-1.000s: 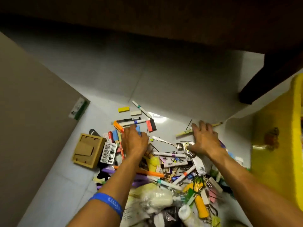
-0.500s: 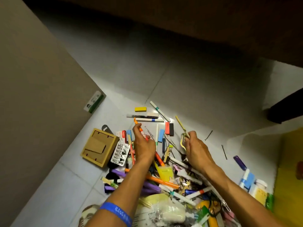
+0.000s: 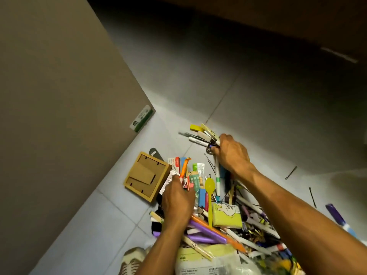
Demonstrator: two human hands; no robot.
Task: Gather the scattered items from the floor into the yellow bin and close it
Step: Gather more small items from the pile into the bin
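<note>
A heap of pens, markers, straws and small packets [image 3: 224,221] covers the tiled floor in front of me. My left hand [image 3: 176,201] grips an orange marker [image 3: 184,167] that sticks up past the fingers, at the heap's left side. My right hand [image 3: 231,153] reaches further out and curls round a bunch of pens and markers [image 3: 200,136] at the heap's far end, together with a small metal clip. A yellow plastic spoon [image 3: 210,188] and a green tissue pack [image 3: 226,215] lie between my forearms. The yellow bin is out of view.
A brown cardboard insert [image 3: 146,176] lies left of the heap, beside a tall tan panel [image 3: 59,96]. A small green-and-white box [image 3: 142,118] sits at the panel's foot. Loose hairpins [image 3: 291,172] and a purple marker [image 3: 335,214] lie on the tiles at right. Dark furniture overhangs the back.
My right hand moved outward and gathered the far pens and markers into its grip. My left hand drew back toward me with the orange marker. The view swung left; the bin left the frame.
</note>
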